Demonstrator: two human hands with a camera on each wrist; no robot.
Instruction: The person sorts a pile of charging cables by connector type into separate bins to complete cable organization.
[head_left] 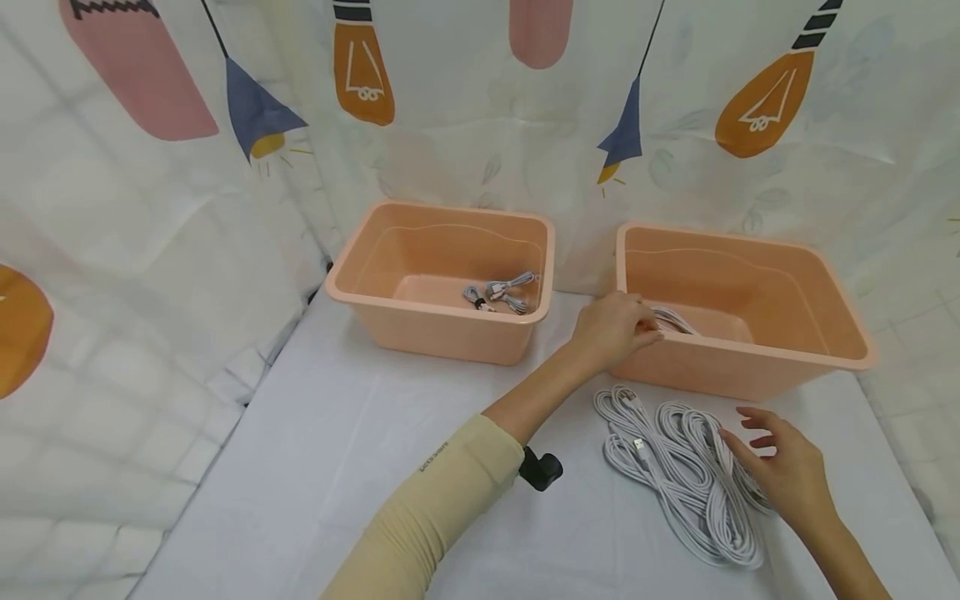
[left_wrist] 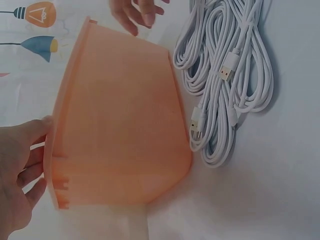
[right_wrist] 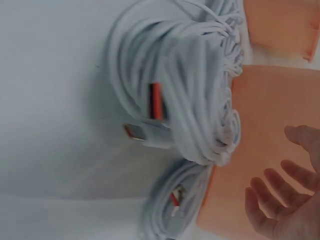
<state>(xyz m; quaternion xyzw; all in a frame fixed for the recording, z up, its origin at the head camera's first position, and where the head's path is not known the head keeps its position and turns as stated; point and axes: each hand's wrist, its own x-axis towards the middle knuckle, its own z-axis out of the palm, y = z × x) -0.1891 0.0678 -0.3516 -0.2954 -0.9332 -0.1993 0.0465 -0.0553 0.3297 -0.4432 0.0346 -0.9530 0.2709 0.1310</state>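
Note:
My left hand (head_left: 617, 327) is at the near left rim of the right-hand peach bin (head_left: 738, 367), its fingers loosely bent over the opening. In the left wrist view the fingers (left_wrist: 31, 172) show beside the rim, gripping no visible cable. Just past them a coiled white cable (head_left: 675, 321) lies inside the bin, partly hidden by the wall. My right hand (head_left: 787, 467) hovers with spread fingers at the right side of several bundled white USB cables (head_left: 701, 483) on the table. In the right wrist view its palm (right_wrist: 295, 215) holds nothing.
A second peach bin (head_left: 442, 337) stands to the left, with several small grey cable bundles (head_left: 510, 292) at its right end. The white-covered table (head_left: 300, 500) meets a patterned curtain (head_left: 487, 150) behind the bins. Below my left forearm pokes a black object (head_left: 542, 471).

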